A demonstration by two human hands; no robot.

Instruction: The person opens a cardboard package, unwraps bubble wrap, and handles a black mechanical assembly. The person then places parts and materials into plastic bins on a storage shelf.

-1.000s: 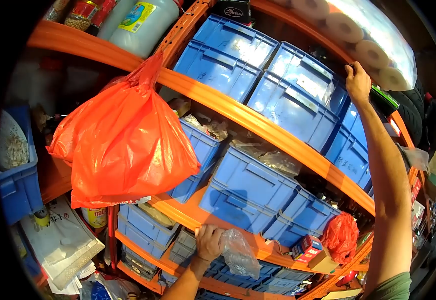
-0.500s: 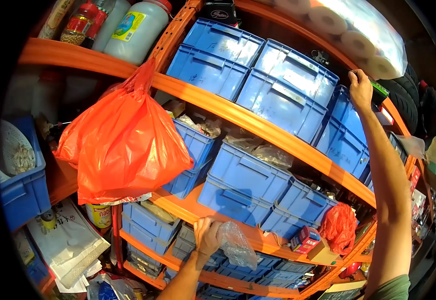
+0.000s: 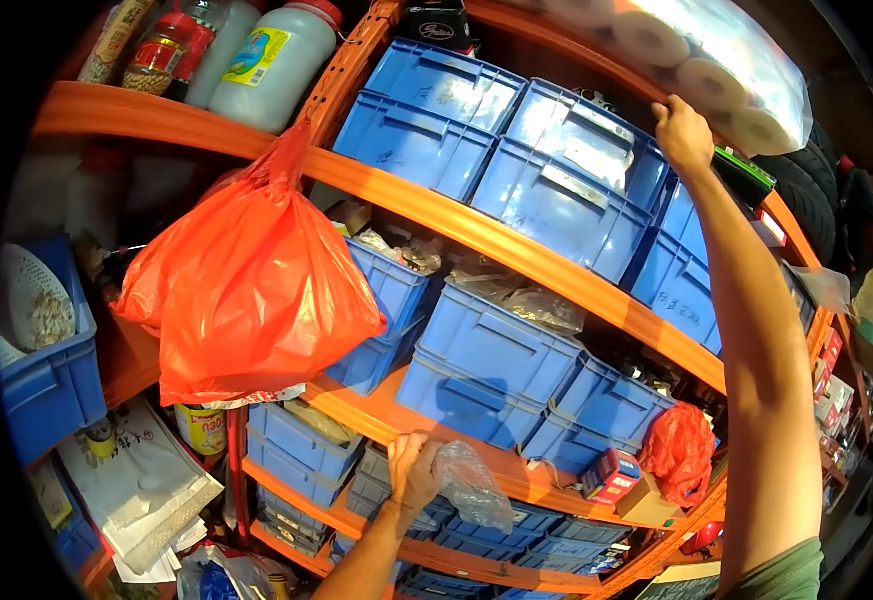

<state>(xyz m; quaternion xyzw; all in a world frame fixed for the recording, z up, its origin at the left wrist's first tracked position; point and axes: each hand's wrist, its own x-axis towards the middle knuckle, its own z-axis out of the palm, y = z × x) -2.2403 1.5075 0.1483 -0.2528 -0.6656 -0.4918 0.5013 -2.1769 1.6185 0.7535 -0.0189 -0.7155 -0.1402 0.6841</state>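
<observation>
My left hand (image 3: pixel 415 470) is closed at the front edge of an orange shelf, with a clear plastic bag (image 3: pixel 474 487) bunched against it. The bag sticks out to the right of the fingers. My right hand (image 3: pixel 684 135) is raised to the top shelf, at the upper rear corner of a stacked blue bin (image 3: pixel 585 140). Its fingers are curled, and their tips are partly hidden, so what they hold cannot be made out. Below that forearm stands another blue bin (image 3: pixel 679 290) with dark writing on its front.
A full red plastic bag (image 3: pixel 257 285) hangs from the rack at left. Paper rolls in plastic wrap (image 3: pixel 727 75) lie above my right hand. An orange beam (image 3: pixel 537 255) crosses below the top bins. A small red bag (image 3: pixel 679 455) and a red-and-blue box (image 3: pixel 612 477) sit lower right.
My right hand has moved left and slightly up, from above the right-hand bin to the corner of the middle stack. The left hand and its plastic bag have stayed nearly still.
</observation>
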